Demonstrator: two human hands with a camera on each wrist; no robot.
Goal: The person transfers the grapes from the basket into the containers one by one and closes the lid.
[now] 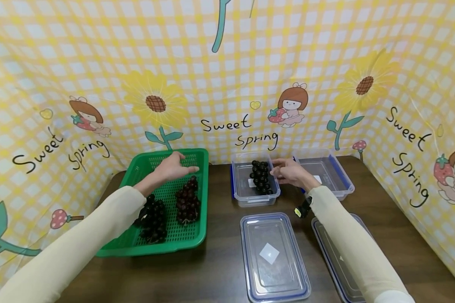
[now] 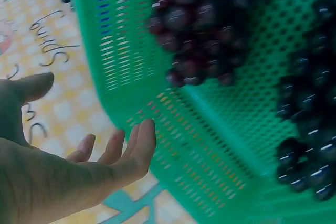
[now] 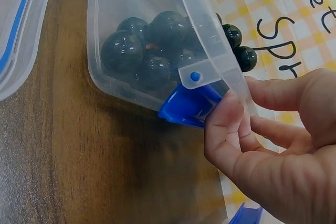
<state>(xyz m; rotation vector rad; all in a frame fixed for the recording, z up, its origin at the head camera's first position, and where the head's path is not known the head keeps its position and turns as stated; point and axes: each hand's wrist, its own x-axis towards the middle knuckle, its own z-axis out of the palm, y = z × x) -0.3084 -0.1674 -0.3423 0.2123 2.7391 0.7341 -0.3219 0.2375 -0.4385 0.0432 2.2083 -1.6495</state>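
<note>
Fingers spread and holding nothing, my left hand [image 1: 171, 167] hovers over the far part of a green plastic basket [image 1: 206, 198]. Below it in the basket lie a dark red grape bunch [image 1: 188, 201] and black grapes [image 1: 153, 221], the latter partly hidden by my sleeve. A clear plastic container [image 1: 255, 201] holds another bunch of black grapes [image 1: 260, 176]. My right hand [image 3: 273, 140] pinches this container's side rim between thumb and fingers, beside a blue locking flap [image 3: 191, 106] that hangs down.
A second clear container [image 1: 327, 168] with blue flaps stands behind my right wrist. Two blue-edged lids lie nearer on the brown table [image 1: 197, 273]: one lid [image 1: 274, 269] in the middle, another lid [image 1: 324, 244] partly under my right forearm. Yellow checked cloth [image 1: 227, 84] hangs around the table.
</note>
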